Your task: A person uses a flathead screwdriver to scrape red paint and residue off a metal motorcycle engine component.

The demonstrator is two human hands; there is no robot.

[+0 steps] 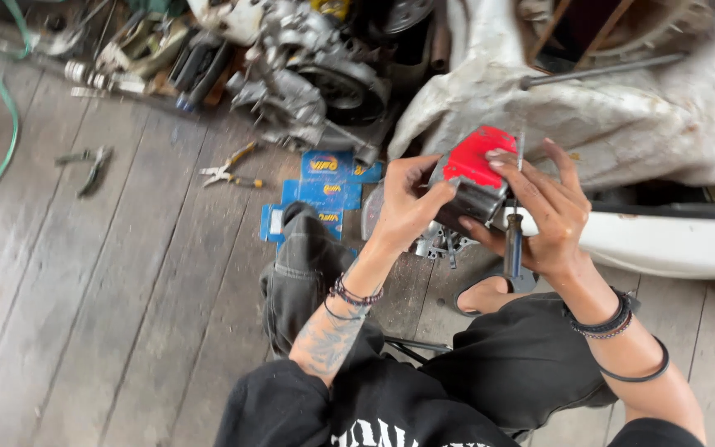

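Hands meet over a red-topped metal part, held in the air above the wooden floor in front of a seated person's knees. Left hand is curled around the near, left side of the part, fingers bent over its edge and thumb pressed against its grey metal body. Right hand reaches in from the other side with fingers spread, the fingertips resting on the red top, while a dark-handled screwdriver is tucked upright against the palm, its thin shaft rising past the fingers; how tightly that hand closes on the tool cannot be told. Just under the part a small grey metal piece with spokes lies on the floor. Blue cardboard packaging, opened flat, lies on the boards just beyond the left knee. Further toward the far left of the floor lie yellow-handled pliers and a second, grey pair of pliers. An engine block sits at the far edge of the floor amid scattered tools, and a white cloth-covered heap fills the far right corner. Both wrists wear dark bracelets, and the person is dressed in black.
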